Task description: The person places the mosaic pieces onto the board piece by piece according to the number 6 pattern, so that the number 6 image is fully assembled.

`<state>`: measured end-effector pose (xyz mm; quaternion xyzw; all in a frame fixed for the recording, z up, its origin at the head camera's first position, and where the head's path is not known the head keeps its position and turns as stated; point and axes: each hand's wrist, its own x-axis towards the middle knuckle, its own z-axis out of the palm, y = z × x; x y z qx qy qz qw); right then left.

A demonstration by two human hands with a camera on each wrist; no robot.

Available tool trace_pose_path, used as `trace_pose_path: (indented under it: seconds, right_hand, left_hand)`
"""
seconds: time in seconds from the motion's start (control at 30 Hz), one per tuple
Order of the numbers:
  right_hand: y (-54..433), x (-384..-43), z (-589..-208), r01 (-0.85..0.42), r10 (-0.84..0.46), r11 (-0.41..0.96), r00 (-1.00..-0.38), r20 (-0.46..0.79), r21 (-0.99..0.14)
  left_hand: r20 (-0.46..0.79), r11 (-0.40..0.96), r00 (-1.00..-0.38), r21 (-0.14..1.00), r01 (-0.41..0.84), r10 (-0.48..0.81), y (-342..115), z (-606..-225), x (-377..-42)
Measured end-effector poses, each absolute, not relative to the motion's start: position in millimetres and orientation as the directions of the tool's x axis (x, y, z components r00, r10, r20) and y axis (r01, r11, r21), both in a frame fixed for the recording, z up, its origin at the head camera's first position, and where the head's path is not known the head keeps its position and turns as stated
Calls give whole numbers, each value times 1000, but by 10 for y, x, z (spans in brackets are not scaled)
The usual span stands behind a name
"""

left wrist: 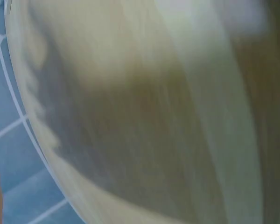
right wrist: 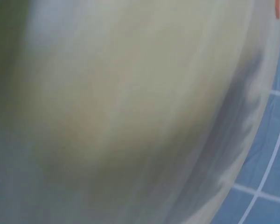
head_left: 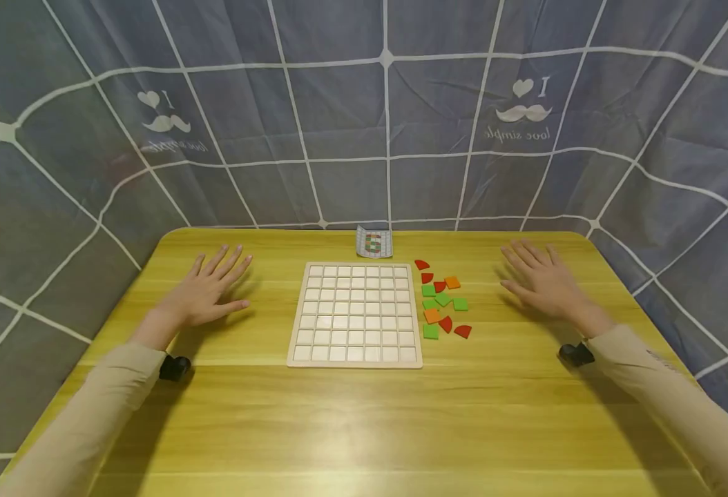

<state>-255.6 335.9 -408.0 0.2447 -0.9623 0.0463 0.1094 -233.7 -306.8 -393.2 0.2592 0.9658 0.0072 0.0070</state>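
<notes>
Yellow wood-grain counter (head_left: pixel 339 421) carries a square, pale wooden board (head_left: pixel 357 322) divided into seven rows of seven cells, lying flat near the middle. Just beside the board's right edge is a loose scatter of flat red quarter-circle pieces (head_left: pixel 462 332), green squarish pieces (head_left: pixel 430 332) and orange squarish pieces (head_left: pixel 452 282), some of them overlapping. Behind the board sits a small, curled, grey-white gridded sheet (head_left: pixel 374 244) printed with a red and green pattern. The left hand (head_left: pixel 208 293) is well to the left of the board, back upward, fingers spread and thumb pointing toward the board; its grip is released. The right hand (head_left: pixel 544 284) is on the far side of the pieces, fingers extended and thumb toward them, its grip likewise released. Both cast shadows on the counter; whether either palm touches the wood, I cannot tell. Beige sleeves (head_left: pixel 109 397) cover the forearms, with a black device (head_left: pixel 175 368) at each wrist. Blue-grey fabric curtain (head_left: pixel 339 124) with white lines hangs behind
</notes>
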Motion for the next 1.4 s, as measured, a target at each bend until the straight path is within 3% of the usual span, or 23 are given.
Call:
trace_pose_path:
  seconds: [0.57, 0.93, 1.4]
  right_hand:
    - [2674, -2784, -4106, -531, -428, 819, -818, 384, -218]
    - [2298, -2964, -4128, -461, -387, 786, -887, 253, -412]
    - [2048, -3167, -4189, -426, -413, 746, -899, 145, -512]
  left_hand:
    - [-104, 814, -808, 99, 572, 580, -2567, -4083, -2271]
    - [-146, 788, -776, 173, 590, 613, -2304, -4058, -2198]
    - [-266, 773, -726, 191, 605, 634, -2147, -4040, -2199]
